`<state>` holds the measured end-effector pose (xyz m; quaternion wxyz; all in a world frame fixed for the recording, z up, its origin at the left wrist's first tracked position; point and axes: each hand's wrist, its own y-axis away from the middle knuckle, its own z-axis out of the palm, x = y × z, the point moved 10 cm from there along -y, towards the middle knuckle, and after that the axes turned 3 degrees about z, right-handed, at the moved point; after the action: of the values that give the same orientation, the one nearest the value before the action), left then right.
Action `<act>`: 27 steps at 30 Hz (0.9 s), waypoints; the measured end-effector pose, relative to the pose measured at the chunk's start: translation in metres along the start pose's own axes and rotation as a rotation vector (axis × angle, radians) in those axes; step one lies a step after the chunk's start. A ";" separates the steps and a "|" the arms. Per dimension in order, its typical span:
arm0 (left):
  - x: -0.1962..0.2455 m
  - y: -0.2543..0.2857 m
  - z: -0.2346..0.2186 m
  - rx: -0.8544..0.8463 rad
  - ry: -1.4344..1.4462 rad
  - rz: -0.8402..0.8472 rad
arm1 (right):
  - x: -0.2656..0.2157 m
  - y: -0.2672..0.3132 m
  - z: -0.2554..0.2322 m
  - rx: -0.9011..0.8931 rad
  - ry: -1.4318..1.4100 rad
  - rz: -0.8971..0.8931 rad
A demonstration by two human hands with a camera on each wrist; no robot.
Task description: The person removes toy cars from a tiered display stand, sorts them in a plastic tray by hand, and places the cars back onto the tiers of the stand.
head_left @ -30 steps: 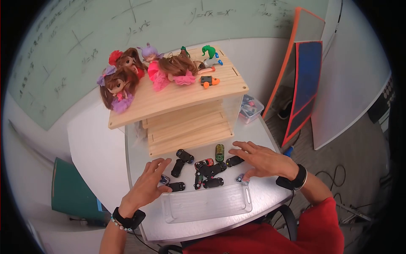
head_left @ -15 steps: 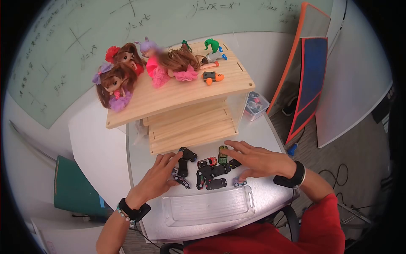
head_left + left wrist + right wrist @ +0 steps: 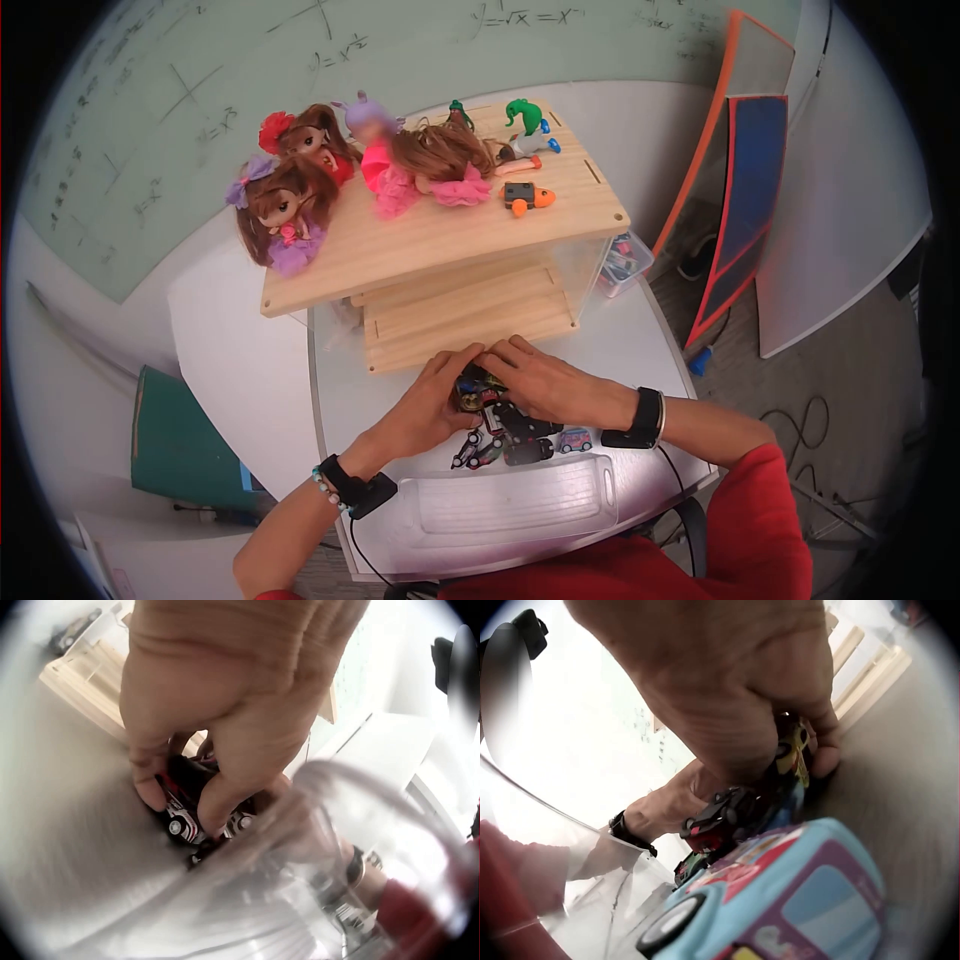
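Note:
Several small toy cars [image 3: 482, 388] are bunched on the grey table [image 3: 640, 350] in front of a wooden shelf. My left hand [image 3: 452, 378] and right hand [image 3: 503, 366] meet over the bunch, and their fingers curl round it from both sides. The left wrist view shows thumb and fingers wrapped on a red and black car [image 3: 180, 814]. In the right wrist view fingers clamp a yellow-green car [image 3: 796, 754]. Three cars lie loose behind the hands: a dark pair [image 3: 473, 450], a black one [image 3: 528, 452] and a light blue one [image 3: 573, 440], seen close up [image 3: 780, 900].
A clear plastic tray [image 3: 510, 500] lies at the table's near edge. The wooden shelf [image 3: 440, 240] carries dolls [image 3: 290, 200], a green figure [image 3: 525, 115] and an orange toy [image 3: 522, 195]. A small bin [image 3: 622, 258] sits at the right, boards [image 3: 740, 180] beyond.
Both hands have swept inward from the sides and pushed the scattered cars into one bunch between them. Their fingers, spread flat before, now curl round the cars.

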<state>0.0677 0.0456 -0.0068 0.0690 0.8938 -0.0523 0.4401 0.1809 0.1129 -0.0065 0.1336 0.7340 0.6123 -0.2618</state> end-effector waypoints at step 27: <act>0.136 0.114 0.020 0.246 0.078 0.070 | -0.147 0.090 -0.048 0.011 -0.153 -0.117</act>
<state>0.1488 -0.0750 0.0980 -0.0543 0.8753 -0.0263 0.4799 0.2616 -0.0036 0.1025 0.1603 0.6756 0.6406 -0.3278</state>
